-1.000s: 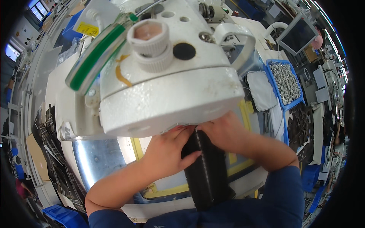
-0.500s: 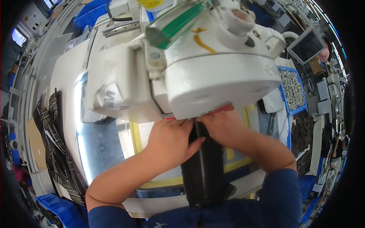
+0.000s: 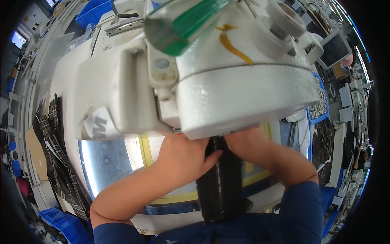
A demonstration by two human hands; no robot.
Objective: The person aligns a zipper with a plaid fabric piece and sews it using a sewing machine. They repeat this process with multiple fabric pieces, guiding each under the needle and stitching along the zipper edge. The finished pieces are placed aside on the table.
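Note:
A long black fabric piece (image 3: 231,183) with a zipper (image 3: 216,173) down its length runs from under the white sewing machine head (image 3: 243,97) toward my body. My left hand (image 3: 183,156) is at the left edge of the fabric, its thumb bent over the zipper; its other fingers are hidden beneath the machine head. On the far right side of the fabric lies my right hand (image 3: 248,144), touching it close under the machine. The machine head covers its fingers, and the stitching point is out of sight.
A green-handled tool (image 3: 195,26) sits atop the machine. Yellow tape (image 3: 174,198) marks the work surface. Dark plaid cloth (image 3: 61,158) lies left, above a blue bin (image 3: 65,223). A blue tray (image 3: 319,99) of metal parts stands right, beside a screen (image 3: 335,48).
The machine head looks larger and lower in view, hiding more of my fingers. Both hands stay at the black fabric, whose visible position has shifted slightly right.

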